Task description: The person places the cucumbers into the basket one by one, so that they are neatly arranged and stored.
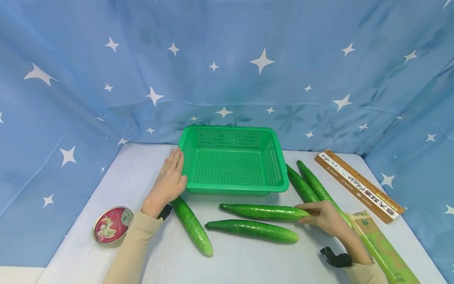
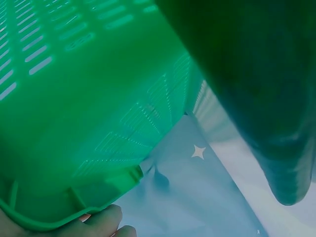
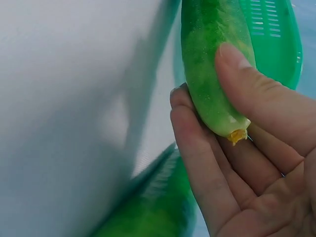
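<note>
My left hand [image 1: 168, 179] lies against the left side of the green plastic basket [image 1: 234, 189], its fingers straight along the rim. In the left wrist view the fingertips [image 2: 106, 219] touch the basket's edge. My right hand [image 1: 324, 219] pinches the right end of a cucumber [image 1: 260, 212] between thumb and fingers; the right wrist view shows its yellowish tip beside the palm. Just in front of it lies another cucumber [image 1: 253, 231]. A third cucumber [image 1: 194, 228] slants below my left hand, its upper end partly hidden by that hand.
Two more cucumbers [image 1: 303, 185] lie side by side right of the basket, partly behind my right hand. Farther right are a brown-and-white pasta box [image 1: 358, 185] and a green-and-tan long package [image 1: 381, 244]. A red round tin [image 1: 111, 225] sits at the left. A blue starry curtain [image 1: 227, 71] surrounds the white table.
</note>
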`<state>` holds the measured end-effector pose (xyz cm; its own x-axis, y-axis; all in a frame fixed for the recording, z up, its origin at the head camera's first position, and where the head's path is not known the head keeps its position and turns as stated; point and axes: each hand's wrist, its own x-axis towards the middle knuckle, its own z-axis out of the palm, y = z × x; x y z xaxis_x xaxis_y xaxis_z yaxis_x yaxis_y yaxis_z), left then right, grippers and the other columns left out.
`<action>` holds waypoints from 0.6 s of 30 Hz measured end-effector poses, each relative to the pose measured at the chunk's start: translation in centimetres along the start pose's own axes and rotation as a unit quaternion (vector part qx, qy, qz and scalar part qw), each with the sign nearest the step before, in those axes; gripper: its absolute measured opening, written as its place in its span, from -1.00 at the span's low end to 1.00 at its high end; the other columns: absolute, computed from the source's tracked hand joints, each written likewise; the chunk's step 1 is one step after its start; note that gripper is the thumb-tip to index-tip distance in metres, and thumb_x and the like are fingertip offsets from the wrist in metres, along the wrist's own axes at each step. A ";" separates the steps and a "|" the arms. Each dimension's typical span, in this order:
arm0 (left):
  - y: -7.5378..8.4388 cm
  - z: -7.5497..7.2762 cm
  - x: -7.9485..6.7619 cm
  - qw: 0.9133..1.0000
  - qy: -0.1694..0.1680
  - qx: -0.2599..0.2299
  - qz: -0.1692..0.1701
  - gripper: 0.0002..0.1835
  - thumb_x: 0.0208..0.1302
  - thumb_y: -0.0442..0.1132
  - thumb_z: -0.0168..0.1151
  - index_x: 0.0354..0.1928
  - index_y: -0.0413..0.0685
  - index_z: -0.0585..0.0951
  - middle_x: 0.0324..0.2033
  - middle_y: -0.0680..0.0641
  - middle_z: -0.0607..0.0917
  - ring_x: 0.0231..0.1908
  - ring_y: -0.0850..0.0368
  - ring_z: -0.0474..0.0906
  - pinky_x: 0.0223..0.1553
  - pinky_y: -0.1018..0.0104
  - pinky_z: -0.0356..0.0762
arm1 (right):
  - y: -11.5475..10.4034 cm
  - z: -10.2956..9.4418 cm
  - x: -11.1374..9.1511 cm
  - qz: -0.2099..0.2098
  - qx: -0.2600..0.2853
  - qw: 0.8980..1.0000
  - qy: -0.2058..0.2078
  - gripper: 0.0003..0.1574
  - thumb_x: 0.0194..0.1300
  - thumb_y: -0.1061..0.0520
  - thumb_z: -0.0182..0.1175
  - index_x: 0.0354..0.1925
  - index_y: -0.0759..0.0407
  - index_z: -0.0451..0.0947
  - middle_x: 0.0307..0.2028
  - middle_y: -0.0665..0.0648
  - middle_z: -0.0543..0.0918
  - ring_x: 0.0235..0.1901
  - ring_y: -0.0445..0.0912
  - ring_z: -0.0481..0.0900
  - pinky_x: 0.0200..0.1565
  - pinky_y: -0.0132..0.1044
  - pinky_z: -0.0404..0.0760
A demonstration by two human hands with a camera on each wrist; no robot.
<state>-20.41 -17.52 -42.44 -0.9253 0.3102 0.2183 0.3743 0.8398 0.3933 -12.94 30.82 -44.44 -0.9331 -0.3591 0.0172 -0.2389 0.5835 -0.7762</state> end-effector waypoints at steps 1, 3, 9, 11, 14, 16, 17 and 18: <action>0.0 0.0 0.0 1.000 -0.001 -0.001 -0.001 -0.28 0.38 -0.29 -0.25 0.51 -0.44 -0.09 0.53 -0.33 -0.18 0.52 -0.24 -0.34 0.48 -0.15 -0.27 | -0.1 -0.1 0.0 -0.002 -0.002 1.000 0.002 -0.53 0.08 0.23 0.47 -0.02 0.38 0.69 -0.18 0.30 0.75 -0.29 -0.19 0.74 -0.36 -0.31 0.71; 0.1 0.0 0.0 1.000 -0.004 -0.004 -0.003 -0.29 0.38 -0.29 -0.25 0.52 -0.44 -0.09 0.54 -0.33 -0.19 0.52 -0.23 -0.36 0.48 -0.14 -0.28 | -0.3 -0.2 -0.1 -0.008 -0.010 1.000 0.004 -0.54 0.07 0.24 0.47 -0.03 0.40 0.69 -0.19 0.29 0.75 -0.28 -0.16 0.74 -0.34 -0.32 0.71; 0.1 -0.1 0.1 1.000 -0.009 -0.004 -0.007 -0.28 0.40 -0.28 -0.27 0.52 -0.42 -0.12 0.54 -0.32 -0.20 0.52 -0.22 -0.38 0.49 -0.11 -0.33 | -1.4 -0.9 -0.3 -0.020 -0.044 0.999 0.025 -0.55 0.03 0.25 0.50 -0.06 0.33 0.72 -0.24 0.22 0.77 -0.33 -0.21 0.73 -0.34 -0.34 0.70; 0.1 -0.1 0.1 1.000 -0.010 -0.003 -0.008 -0.28 0.40 -0.28 -0.27 0.52 -0.42 -0.12 0.54 -0.32 -0.21 0.52 -0.22 -0.37 0.49 -0.10 -0.34 | -1.8 -1.3 -0.4 -0.021 -0.043 0.998 0.028 -0.56 0.03 0.25 0.50 -0.05 0.31 0.72 -0.24 0.20 0.77 -0.35 -0.23 0.72 -0.37 -0.33 0.70; 0.1 -0.1 0.1 1.000 -0.010 -0.004 -0.008 -0.29 0.39 -0.28 -0.27 0.52 -0.43 -0.11 0.54 -0.32 -0.20 0.52 -0.22 -0.37 0.49 -0.10 -0.34 | -2.4 -1.8 -0.7 -0.030 -0.033 0.998 0.034 -0.56 0.04 0.27 0.49 -0.04 0.32 0.72 -0.25 0.21 0.77 -0.38 -0.23 0.73 -0.41 -0.32 0.70; 0.1 -0.1 0.1 1.000 -0.009 -0.007 -0.006 -0.29 0.39 -0.29 -0.27 0.52 -0.44 -0.09 0.54 -0.32 -0.20 0.52 -0.22 -0.37 0.49 -0.10 -0.34 | -2.8 -2.1 -0.8 -0.041 -0.036 0.998 0.043 -0.56 0.03 0.28 0.49 -0.05 0.32 0.72 -0.26 0.20 0.77 -0.39 -0.23 0.73 -0.43 -0.32 0.69; 0.0 -0.1 0.1 1.000 -0.008 -0.007 -0.005 -0.30 0.39 -0.29 -0.28 0.51 -0.44 -0.09 0.54 -0.32 -0.20 0.52 -0.22 -0.37 0.49 -0.11 -0.33 | -3.0 -2.2 -0.8 -0.048 -0.040 0.997 0.047 -0.56 0.02 0.28 0.49 -0.06 0.32 0.72 -0.27 0.19 0.77 -0.40 -0.23 0.73 -0.44 -0.33 0.68; 0.0 -0.1 0.1 1.000 -0.007 -0.009 -0.005 -0.29 0.39 -0.29 -0.28 0.51 -0.44 -0.09 0.54 -0.32 -0.20 0.52 -0.22 -0.37 0.49 -0.11 -0.33 | -3.2 -2.4 -0.8 -0.055 -0.045 0.996 0.053 -0.56 0.01 0.28 0.50 -0.07 0.31 0.73 -0.27 0.18 0.77 -0.39 -0.24 0.73 -0.45 -0.34 0.68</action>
<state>-20.50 -17.50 -42.35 -0.9296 0.3087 0.2014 0.3663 0.8347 0.4111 -12.04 30.94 -40.45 -0.9217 -0.3489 0.1693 -0.3603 0.6089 -0.7068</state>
